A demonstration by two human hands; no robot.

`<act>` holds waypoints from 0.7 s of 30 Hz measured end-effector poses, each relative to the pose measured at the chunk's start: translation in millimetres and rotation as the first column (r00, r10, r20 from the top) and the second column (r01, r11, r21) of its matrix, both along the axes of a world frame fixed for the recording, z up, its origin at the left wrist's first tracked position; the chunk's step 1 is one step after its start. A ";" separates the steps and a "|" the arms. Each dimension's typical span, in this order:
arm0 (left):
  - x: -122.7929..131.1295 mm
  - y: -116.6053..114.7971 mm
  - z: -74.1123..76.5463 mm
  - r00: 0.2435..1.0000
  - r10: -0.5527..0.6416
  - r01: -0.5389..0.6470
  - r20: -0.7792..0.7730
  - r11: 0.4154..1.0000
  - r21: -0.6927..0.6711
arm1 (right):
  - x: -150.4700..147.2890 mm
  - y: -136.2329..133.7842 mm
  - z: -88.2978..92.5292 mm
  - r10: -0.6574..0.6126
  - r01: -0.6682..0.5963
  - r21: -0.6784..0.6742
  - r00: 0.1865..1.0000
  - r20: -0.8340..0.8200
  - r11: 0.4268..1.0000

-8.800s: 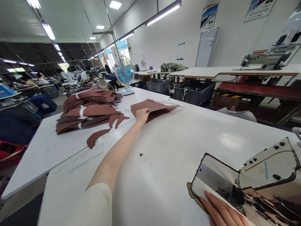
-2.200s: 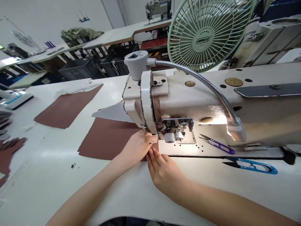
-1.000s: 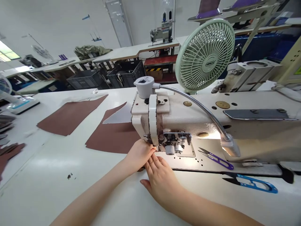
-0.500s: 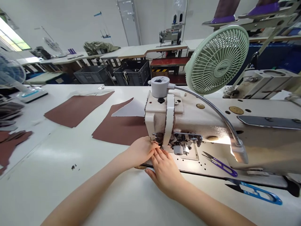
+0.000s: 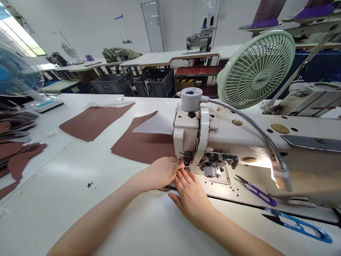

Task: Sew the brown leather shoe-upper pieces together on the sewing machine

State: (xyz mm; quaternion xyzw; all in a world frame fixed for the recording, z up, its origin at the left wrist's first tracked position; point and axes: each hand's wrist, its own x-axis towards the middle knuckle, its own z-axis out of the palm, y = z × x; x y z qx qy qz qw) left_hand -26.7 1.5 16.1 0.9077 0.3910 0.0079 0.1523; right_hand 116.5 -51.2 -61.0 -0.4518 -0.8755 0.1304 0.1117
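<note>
At the needle area of the sewing machine (image 5: 190,131), both hands are close together and touching. My left hand (image 5: 165,172) is closed, its fingers curled beside the presser foot; what the fingertips grip is hidden. My right hand (image 5: 190,197) lies flat with fingers stretched forward and thumb apart, its fingertips just under the left fingers. A brown leather-like panel (image 5: 145,147), with a pale corner (image 5: 156,124) showing on top, reaches from the table to behind the machine head and the left hand. The stitching spot itself is covered by my fingers.
A second brown panel (image 5: 93,122) lies farther left, near stacked brown pieces (image 5: 23,160). Purple thread snips (image 5: 257,192) and blue snips (image 5: 301,224) lie to the right. A lamp on a bendable neck (image 5: 281,174) and a green fan (image 5: 258,71) flank the machine.
The camera view has swung slightly, so the scene sits farther right. Both hands remain at the needle area with nearly the same pose; the panel shows no clear movement against the machine.
</note>
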 end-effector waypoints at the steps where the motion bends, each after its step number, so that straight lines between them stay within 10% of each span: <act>1: 0.0 -0.4 0.8 1.000 0.007 -0.007 -0.004 1.000 -0.012 | 0.2 0.4 -0.9 0.005 -0.005 0.002 1.000 0.007 1.000; 6: -17.5 7.9 -3.1 0.997 -0.011 0.012 -0.075 1.000 0.004 | -0.2 3.8 -1.5 0.006 -0.008 0.043 0.999 0.047 0.999; 14: -95.2 -17.1 -6.8 0.791 0.535 -0.456 -0.296 0.839 0.298 | 4.0 1.7 -16.5 0.018 -0.014 0.255 1.000 -0.011 0.967; 18: -71.1 -79.7 18.2 0.852 0.358 -0.355 -0.382 0.931 0.080 | 9.1 2.0 -21.6 0.073 -0.022 0.361 0.989 -0.128 0.932; 21: -48.2 -100.7 13.3 0.971 0.199 -0.226 -0.130 0.943 -0.245 | 11.0 0.6 -16.4 0.158 -0.097 0.407 0.980 -0.118 0.908</act>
